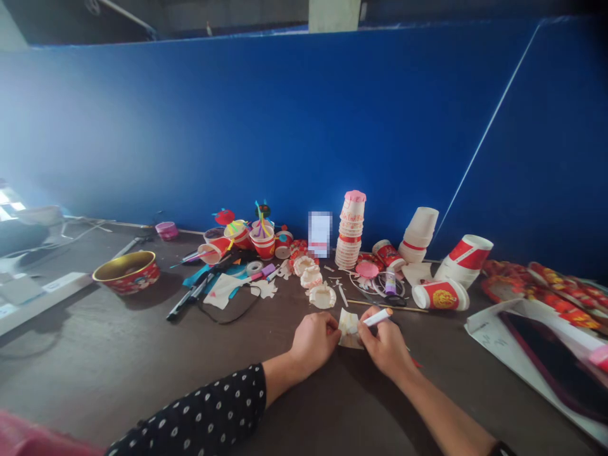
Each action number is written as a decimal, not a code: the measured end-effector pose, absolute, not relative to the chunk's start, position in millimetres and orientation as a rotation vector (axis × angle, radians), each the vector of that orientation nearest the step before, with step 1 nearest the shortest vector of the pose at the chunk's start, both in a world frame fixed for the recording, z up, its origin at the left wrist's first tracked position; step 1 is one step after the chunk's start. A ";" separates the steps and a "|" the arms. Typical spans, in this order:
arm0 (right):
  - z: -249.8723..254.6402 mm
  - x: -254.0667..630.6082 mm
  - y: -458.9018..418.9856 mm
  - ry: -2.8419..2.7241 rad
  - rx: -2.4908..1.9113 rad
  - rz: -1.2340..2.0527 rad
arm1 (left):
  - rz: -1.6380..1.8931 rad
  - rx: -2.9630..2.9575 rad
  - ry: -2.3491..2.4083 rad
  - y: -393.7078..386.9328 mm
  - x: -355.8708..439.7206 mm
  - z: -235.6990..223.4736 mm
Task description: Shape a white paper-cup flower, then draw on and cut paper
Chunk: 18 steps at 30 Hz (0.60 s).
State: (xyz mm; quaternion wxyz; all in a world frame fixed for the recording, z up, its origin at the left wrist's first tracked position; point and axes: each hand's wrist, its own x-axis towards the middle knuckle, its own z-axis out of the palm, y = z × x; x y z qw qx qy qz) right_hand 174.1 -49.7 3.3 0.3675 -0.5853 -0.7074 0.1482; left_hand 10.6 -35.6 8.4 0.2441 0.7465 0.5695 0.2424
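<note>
My left hand [313,342] pinches the edge of a small piece of folded cream paper [348,329] on the dark brown tabletop [118,361]. My right hand [386,345] grips a white marker [377,318] with an orange end, its tip low at the paper. The fingers of both hands hide part of the paper. Just beyond my hands lie several frilled, cut paper-cup pieces [311,277], with a thin wooden stick [387,306] to the right of them.
Stacked paper cups [349,231] and a red-printed cup [441,295] stand along a blue wall [285,126]. A gold-lined red bowl [126,273] sits at left. Scissors [190,294], tape and paper scraps lie mid-table. A dark tablet [551,361] rests on white paper at right.
</note>
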 end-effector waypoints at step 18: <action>10.5 170.5 -52.0 -1.875 -1.472 0.382 | 0.672 2.014 1.547 -35.3 10.7 7.9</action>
